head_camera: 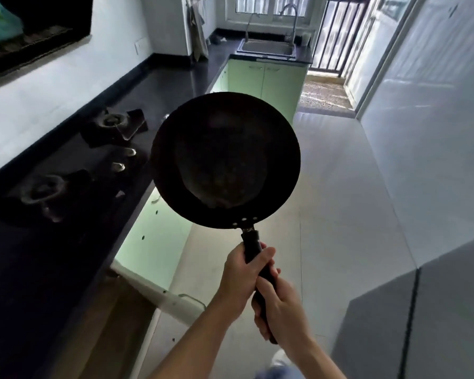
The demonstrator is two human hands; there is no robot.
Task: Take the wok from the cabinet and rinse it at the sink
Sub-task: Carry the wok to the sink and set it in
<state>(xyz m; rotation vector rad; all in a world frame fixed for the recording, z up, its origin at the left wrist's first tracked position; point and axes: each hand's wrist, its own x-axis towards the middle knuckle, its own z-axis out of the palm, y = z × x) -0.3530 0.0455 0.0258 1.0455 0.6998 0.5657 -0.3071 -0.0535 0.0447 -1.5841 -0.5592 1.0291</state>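
Observation:
A dark round wok (pixel 225 160) with a black handle is held out in front of me, level, over the floor beside the counter edge. My left hand (pixel 241 274) grips the upper part of the handle. My right hand (pixel 278 310) grips the handle just below it. The steel sink (pixel 267 47) with two tall taps lies far ahead at the end of the counter, under a window. The cabinet door (pixel 173 299) below the counter at my lower left stands open.
A black counter (pixel 159 86) runs along the left with a two-burner gas hob (pixel 74 162). Pale green cabinet fronts (pixel 266 80) sit under the sink. White tiled floor (pixel 340 187) stretches ahead; a white wall is on the right, and a barred doorway (pixel 337 34) is beside the sink.

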